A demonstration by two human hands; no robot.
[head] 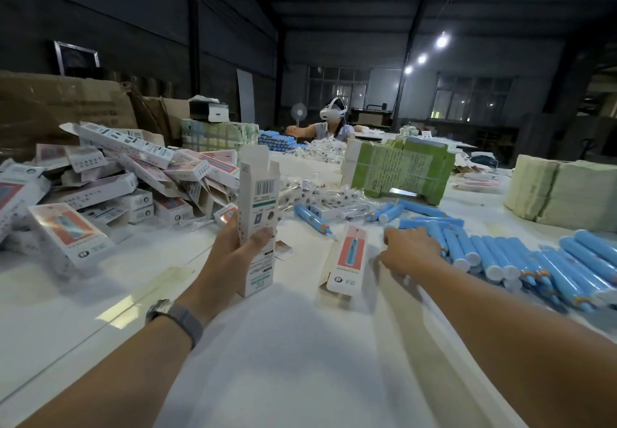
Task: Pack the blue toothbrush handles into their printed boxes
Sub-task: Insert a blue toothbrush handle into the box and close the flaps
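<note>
Nearest, the left hand (240,247) gripped an upright printed box (258,223), its top flaps open and pointing up, thumb across the front panel. To its right a second box (347,259) lay flat on the white counter (283,344), unheld. Just beyond that, the right hand (412,250) rested palm-down on the near end of the blue toothbrush handles (500,250); whether its fingers had closed round one I could not tell. The handles lay side by side, white caps mostly facing the person, long axes running away and rightward. The right hand was plainly the nearer to them; a picked handle would likely need turning upright to drop into the open box. Farther left, filled boxes (110,173) lay heaped.
</note>
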